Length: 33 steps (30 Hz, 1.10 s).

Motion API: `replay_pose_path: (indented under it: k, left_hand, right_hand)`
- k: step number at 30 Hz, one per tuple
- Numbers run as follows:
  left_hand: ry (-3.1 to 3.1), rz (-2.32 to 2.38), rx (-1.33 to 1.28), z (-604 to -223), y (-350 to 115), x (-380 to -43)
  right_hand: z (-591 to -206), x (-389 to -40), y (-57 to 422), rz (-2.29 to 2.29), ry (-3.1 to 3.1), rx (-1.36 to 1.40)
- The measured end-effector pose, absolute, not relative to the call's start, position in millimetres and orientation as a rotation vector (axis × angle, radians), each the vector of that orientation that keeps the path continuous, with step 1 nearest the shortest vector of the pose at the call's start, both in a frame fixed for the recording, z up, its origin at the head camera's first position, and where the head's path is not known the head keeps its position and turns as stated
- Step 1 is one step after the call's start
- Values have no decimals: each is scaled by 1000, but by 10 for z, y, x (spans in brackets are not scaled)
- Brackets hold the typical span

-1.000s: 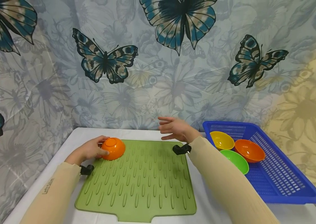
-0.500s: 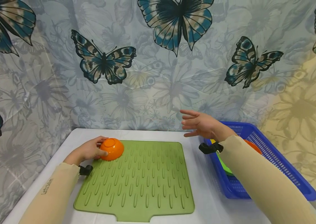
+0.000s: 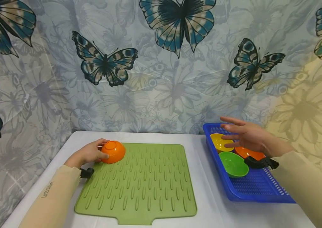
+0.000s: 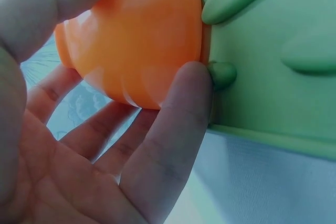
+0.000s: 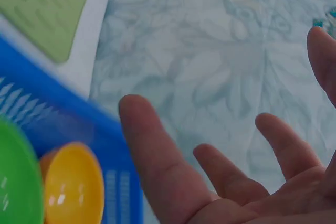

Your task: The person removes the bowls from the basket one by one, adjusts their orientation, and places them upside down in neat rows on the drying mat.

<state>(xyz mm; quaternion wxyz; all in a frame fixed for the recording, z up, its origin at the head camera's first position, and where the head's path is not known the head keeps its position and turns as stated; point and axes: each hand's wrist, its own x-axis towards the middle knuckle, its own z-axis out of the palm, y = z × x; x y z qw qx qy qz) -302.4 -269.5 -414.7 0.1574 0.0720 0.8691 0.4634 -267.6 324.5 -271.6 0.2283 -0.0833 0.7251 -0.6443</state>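
Note:
An orange bowl (image 3: 114, 152) lies upside down at the far left corner of the green ribbed mat (image 3: 146, 186). My left hand (image 3: 90, 152) holds it from the left side, thumb and fingers spread around its wall, as the left wrist view shows up close on the bowl (image 4: 142, 35). Over the blue basket (image 3: 232, 193), my right hand (image 3: 249, 136) hovers with its fingers extended and nothing in it. Below that hand sit a yellow bowl (image 3: 219, 143), a green bowl (image 3: 233, 164) and another orange bowl (image 3: 244, 153), partly covered by the hand.
A white cloth (image 3: 206, 180) covers the table under mat and basket. Behind the table hangs a fabric backdrop (image 3: 175, 95) printed with butterflies and flowers. The basket's raised wall stands between the mat and the bowls on the right.
My right hand has swung right, from above the mat's far right corner to over the basket, fingers still extended. The left hand and its orange bowl have stayed in place.

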Motion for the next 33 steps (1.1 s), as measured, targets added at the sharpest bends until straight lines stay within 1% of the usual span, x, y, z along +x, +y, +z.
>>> replay_pose_path:
  k: [7,14,21,33]
  left_hand:
    - [2477,1322,206,-4132,-2700,-3008]
    - [2476,1329,213,-4140,-2700,-3000]
    - [2482,1332,201,-4142,-2696,-3010]
    - [2475,1347,192,-4143,-2695,-3011]
  right_hand:
    - [-2863,-2455,3815,-1713,1961,-58]
    - [-3004,-2344,4176,-1667,1840,-56]
    - [-3179,-2309,4254,-1609,1830,-22]
    - [-3408,-2387,4227,-1552,1889,95]
